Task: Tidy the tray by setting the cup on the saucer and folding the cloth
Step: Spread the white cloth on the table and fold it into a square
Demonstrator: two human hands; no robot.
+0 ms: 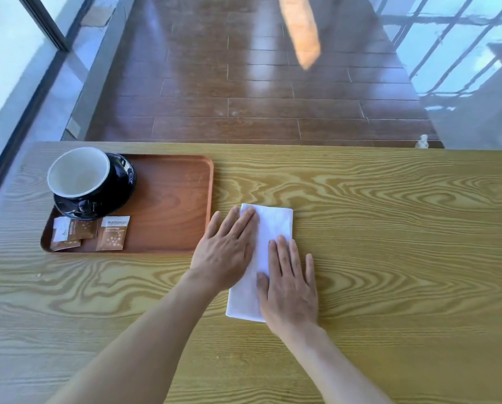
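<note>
Wood-grain table is filling the head view, with dark floorboards and glass walls running beyond its far edge. On the left part of the table a brown tray is lying flat. At its far left corner a dark cup with a white inside is sitting on a dark saucer, so that half of the task is looking done. Three brown sachets are lying on the tray just in front of the saucer.

Just right of the tray, on bare table, a white cloth is lying as a long narrow rectangle, apparently already folded at least once. It is looking light, thin and limp, likely to spring open or slide on the smooth tabletop if released carelessly. A sensible hold, as I judge it, is pinching the two near corners and carrying them toward the far edge while a palm is pinning the middle.

Both hands are pressing flat on it. The left hand is covering the cloth's left edge, fingers extended and close together. The right hand is resting on the near right part, fingers straight and slightly spread, outer fingers reaching onto the table. Neither is gripping anything.
</note>
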